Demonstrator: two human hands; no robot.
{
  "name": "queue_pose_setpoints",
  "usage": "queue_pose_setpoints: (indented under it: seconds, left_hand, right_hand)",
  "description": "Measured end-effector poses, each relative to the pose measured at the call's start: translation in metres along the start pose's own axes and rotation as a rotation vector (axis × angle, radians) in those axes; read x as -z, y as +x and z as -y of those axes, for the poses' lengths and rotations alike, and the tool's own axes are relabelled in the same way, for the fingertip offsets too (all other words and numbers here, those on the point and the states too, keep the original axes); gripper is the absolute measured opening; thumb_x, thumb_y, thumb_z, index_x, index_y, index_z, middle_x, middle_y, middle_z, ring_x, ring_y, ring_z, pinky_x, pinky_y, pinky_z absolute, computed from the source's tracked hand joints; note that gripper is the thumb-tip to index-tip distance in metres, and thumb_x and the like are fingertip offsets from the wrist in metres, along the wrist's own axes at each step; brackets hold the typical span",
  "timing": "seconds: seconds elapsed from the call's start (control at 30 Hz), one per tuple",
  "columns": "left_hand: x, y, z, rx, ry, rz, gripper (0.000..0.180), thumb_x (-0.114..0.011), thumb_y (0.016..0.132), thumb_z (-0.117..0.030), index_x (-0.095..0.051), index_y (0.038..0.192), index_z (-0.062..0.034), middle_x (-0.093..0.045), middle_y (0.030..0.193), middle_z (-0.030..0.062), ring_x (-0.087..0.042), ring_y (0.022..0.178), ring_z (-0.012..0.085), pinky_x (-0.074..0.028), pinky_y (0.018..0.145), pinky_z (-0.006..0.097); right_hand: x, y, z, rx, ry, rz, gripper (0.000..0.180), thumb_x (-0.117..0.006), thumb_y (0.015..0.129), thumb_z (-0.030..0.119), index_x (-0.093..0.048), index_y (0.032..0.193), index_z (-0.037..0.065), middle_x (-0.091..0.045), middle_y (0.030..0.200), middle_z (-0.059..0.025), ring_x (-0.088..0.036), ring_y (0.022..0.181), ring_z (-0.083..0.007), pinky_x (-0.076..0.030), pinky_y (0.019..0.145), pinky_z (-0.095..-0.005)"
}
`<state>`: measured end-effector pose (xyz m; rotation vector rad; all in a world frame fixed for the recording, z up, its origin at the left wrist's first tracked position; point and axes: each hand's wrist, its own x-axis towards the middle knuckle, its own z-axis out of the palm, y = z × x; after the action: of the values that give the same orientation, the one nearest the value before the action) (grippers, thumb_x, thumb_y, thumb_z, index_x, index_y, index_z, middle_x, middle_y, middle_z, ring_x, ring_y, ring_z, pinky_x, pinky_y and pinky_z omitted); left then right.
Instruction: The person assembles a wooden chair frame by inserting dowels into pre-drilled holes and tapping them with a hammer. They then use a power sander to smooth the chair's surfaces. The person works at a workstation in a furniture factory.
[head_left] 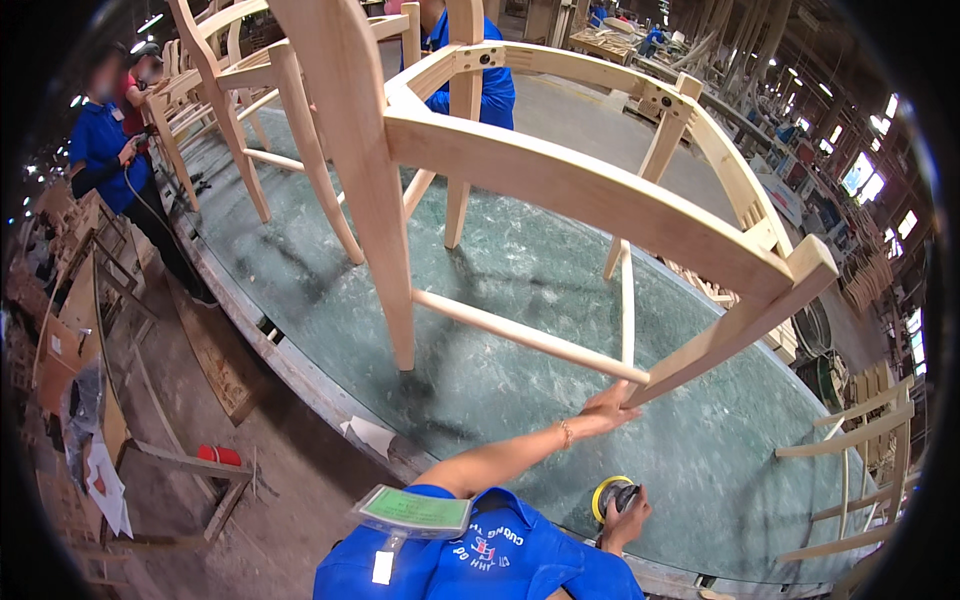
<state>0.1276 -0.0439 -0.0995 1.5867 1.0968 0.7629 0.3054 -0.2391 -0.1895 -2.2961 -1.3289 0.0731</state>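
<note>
An unfinished pale wooden chair frame [560, 180] stands on the green dusty worktable [500, 290]. My left hand [606, 404] reaches out and holds the lower end of its slanted rear leg [720, 335], where the thin stretcher [520, 335] meets it. My right hand [628, 516] is closer to my body and grips a small round sander [610, 495] with a yellow rim, which sits low over the table surface. My blue shirt and a green tag [415, 510] fill the lower middle.
More bare chair frames [225, 95] stand at the far left of the table, and another [860, 470] sits off its right edge. A person in blue [105, 150] works at the left, and another [480, 80] stands behind the table. Wooden stands and scraps [190, 465] lie on the floor at the left.
</note>
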Motion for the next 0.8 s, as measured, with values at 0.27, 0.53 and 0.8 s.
queue_pose_setpoints:
  seconds: [0.27,0.53,0.8]
  left_hand:
    - [-0.011,0.012,0.002,-0.086,0.101,-0.065,0.073,-0.062,0.088,-0.035,-0.022,0.142,-0.0064,-0.049,0.134,0.0214,-0.051,0.122,0.035,-0.043,0.098,0.041]
    - [0.01,-0.044,-0.038,-0.003,0.111,0.186,0.074,-0.062,0.089,-0.032,-0.025,0.146,-0.0029,-0.052,0.133,0.0202,-0.051,0.123,0.034,-0.041,0.103,0.037]
    - [0.143,-0.189,-0.256,-0.955,-0.708,0.128,0.024,-0.056,0.087,-0.018,-0.065,0.104,-0.004,-0.066,0.086,0.0083,-0.063,0.082,0.0214,-0.051,0.08,0.04]
  right_hand:
    - [0.0,0.003,-0.004,0.021,-0.011,0.013,0.07,-0.075,0.069,0.024,-0.047,0.133,0.019,-0.052,0.114,-0.013,-0.058,0.103,-0.0344,-0.05,0.081,-0.0439]
    - [0.004,-0.002,-0.012,0.052,-0.008,-0.001,0.069,-0.075,0.07,0.026,-0.047,0.133,0.019,-0.052,0.114,-0.0124,-0.058,0.103,-0.0344,-0.05,0.08,-0.0443]
    - [0.004,0.017,0.0,0.07,0.025,0.021,0.067,-0.077,0.07,0.029,-0.049,0.13,0.019,-0.052,0.114,-0.0133,-0.06,0.1,-0.0343,-0.051,0.077,-0.0444]
